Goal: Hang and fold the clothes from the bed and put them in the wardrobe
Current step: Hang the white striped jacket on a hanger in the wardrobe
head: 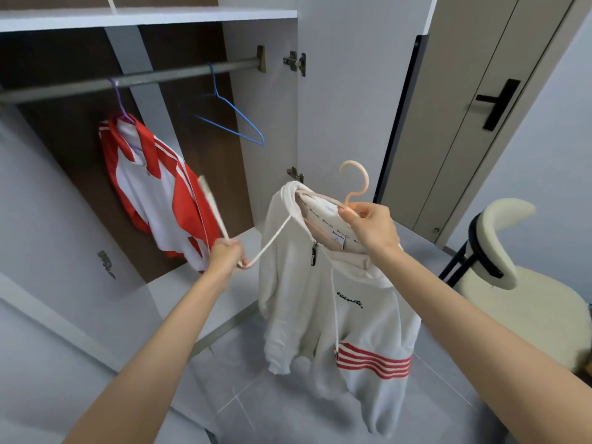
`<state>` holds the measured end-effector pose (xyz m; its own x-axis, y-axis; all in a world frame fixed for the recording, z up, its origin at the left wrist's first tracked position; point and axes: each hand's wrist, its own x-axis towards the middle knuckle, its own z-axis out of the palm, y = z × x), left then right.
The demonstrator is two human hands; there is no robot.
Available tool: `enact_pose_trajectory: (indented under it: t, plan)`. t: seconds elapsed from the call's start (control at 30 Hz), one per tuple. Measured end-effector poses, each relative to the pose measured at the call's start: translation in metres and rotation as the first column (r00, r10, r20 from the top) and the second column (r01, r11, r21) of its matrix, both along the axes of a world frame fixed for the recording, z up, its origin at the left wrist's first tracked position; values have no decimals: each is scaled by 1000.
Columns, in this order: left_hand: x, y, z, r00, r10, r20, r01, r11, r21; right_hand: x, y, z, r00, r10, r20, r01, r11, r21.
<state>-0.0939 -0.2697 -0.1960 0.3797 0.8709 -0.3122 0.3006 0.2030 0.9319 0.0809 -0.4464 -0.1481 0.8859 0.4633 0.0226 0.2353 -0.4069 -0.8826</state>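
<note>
A white hoodie (pixel 323 302) with red stripes on one sleeve hangs on a pale peach hanger (pixel 354 184) in front of the open wardrobe. My right hand (pixel 368 227) grips the hanger just below its hook. My left hand (pixel 226 254) pinches the hoodie's white drawstring (pixel 272 240) and holds it stretched out to the left. A red and white jacket (pixel 153 190) hangs on a purple hanger (pixel 120 100) from the wardrobe rail (pixel 160 75). Beside it an empty blue hanger (pixel 230 120) hangs on the same rail.
The wardrobe's right door (pixel 346 100) stands open behind the hoodie. A beige room door with a black handle (pixel 498 104) is at the right. A cream chair (pixel 528 293) sits at the lower right. Grey tiled floor (pixel 288 408) lies below.
</note>
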Motion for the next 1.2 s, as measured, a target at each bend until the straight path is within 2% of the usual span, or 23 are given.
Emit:
enact_pose_trajectory:
  t: [0.07, 0.13, 0.2, 0.27, 0.3, 0.33, 0.37, 0.4, 0.43, 0.47, 0.57, 0.67, 0.8, 0.93, 1.07, 1.2]
  plan:
    - [-6, -9, -17, 985, -166, -37, 154, 962, -224, 1, -2, 3, 999, 29, 20, -29, 999, 13]
    - [-11, -14, -22, 932, -359, -40, 322, 876, -358, 2, -4, 6, 997, 48, 61, -48, 999, -3]
    - [-11, -16, -15, 853, -518, -65, 447, 789, -422, 0, -4, 9, 991, 44, 126, -40, 999, -37]
    - [-6, -18, -3, 683, -681, -264, 580, 726, -370, -3, -3, 12, 978, 20, 207, -7, 998, -66]
    - [-1, -18, 1, 650, -669, -361, 615, 742, -267, -5, -3, 14, 970, 13, 244, 6, 997, -80]
    - [4, -19, 6, 705, -574, -417, 600, 796, -81, -7, -3, 16, 962, 16, 273, 11, 995, -96]
    - [10, -18, 12, 792, -437, -426, 535, 833, 140, -8, -3, 18, 956, 28, 293, 6, 993, -115]
    - [15, -18, 20, 869, -304, -391, 445, 825, 348, -8, -3, 20, 952, 43, 303, -2, 991, -134]
    - [21, -17, 29, 911, -219, -351, 373, 799, 471, -9, -4, 22, 951, 49, 305, -4, 989, -148]
    - [26, -16, 37, 922, -192, -337, 351, 784, 512, -9, -5, 24, 952, 45, 303, 4, 988, -157]
    - [40, -14, 53, 868, -165, -468, 424, 736, 528, -9, -9, 25, 949, 40, 312, 25, 979, -202]
    - [49, -17, 56, 821, -77, -566, 488, 610, 625, -9, -14, 20, 939, 84, 332, -9, 975, -222]
    - [53, -27, 55, 872, -139, -470, 463, 551, 695, -11, -16, 6, 926, 184, 330, -106, 965, -241]
    - [55, -54, 50, 893, -250, -375, 450, 459, 766, -9, -4, 3, 925, 283, 252, -201, 930, -307]
    - [48, -47, 33, 947, -190, -261, 322, 600, 732, -5, 6, 5, 952, 262, 160, -231, 955, -188]
    - [39, -15, 23, 957, -37, -288, 236, 676, 698, -10, 11, 2, 960, 267, 87, -256, 959, -120]
